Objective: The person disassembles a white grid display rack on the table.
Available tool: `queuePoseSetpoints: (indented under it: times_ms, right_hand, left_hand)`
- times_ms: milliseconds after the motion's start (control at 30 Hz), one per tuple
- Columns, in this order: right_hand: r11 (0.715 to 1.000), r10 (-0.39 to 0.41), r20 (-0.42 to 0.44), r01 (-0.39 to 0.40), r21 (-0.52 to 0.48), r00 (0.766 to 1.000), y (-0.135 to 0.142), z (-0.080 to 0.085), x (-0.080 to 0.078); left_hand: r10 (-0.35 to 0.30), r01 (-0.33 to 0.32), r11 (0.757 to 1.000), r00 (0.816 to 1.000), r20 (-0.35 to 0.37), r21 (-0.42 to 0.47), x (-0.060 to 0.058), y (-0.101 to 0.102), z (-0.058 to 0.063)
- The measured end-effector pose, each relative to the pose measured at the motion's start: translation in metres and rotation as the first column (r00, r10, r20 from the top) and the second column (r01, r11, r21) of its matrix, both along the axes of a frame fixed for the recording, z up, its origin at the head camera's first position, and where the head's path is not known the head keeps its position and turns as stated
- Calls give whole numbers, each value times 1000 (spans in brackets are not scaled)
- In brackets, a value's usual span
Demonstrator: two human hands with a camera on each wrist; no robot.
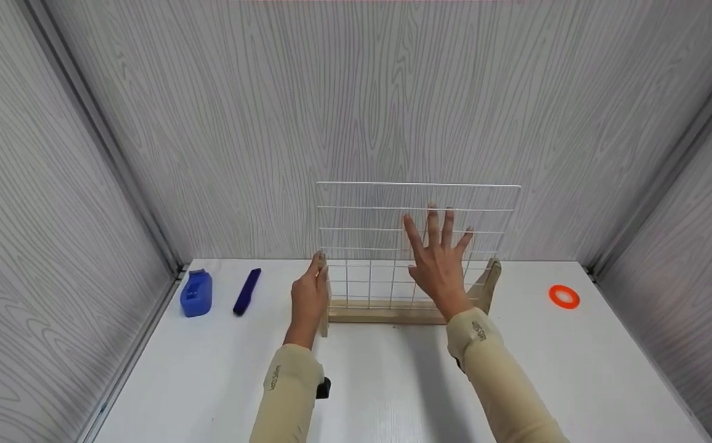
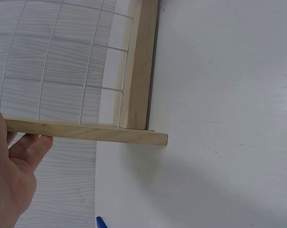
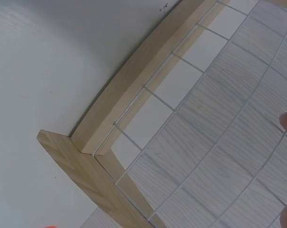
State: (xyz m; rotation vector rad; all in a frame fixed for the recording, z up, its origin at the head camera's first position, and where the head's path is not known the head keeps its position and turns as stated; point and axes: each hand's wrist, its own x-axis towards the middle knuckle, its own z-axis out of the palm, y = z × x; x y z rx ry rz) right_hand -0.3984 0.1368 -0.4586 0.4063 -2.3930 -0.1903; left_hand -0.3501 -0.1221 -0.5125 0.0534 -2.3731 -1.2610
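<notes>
The left hand [image 1: 308, 298] was cut off in its wrist view; the left side piece [image 2: 86, 132] was pinched by it, some fingertips hidden behind the wood. The right hand [image 1: 440, 271] was held with fingers spread before the white wire grid [image 1: 370, 282]; whether wires were touched could not be told. One grid was supported in one wooden stand [image 1: 386, 315] on the tabletop [image 1: 374, 394], flanked by two side pieces. One blue dispenser [image 1: 196, 295], one navy stick [image 1: 247, 291] and one orange ring [image 1: 564, 296] were seen whole only in the head view
</notes>
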Motion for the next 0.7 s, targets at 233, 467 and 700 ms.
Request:
queuePoseSetpoints:
  times_ms: [233,467,700]
  right_hand:
    - [999,30,-38,-31,-12,999,3,1,1]
    - [997,56,-47,-59,-46,997,2,19,-1]
    - [997,71,-54,-73,-37,996,2,27,-1]
  left_hand:
    - [-8,8,1000,1000,1,21,3,3,3]
    - [3,-4,1000,1000,9,25,-1,1,3]
    - [12,-12,1000,1000,2,15,0,1,2]
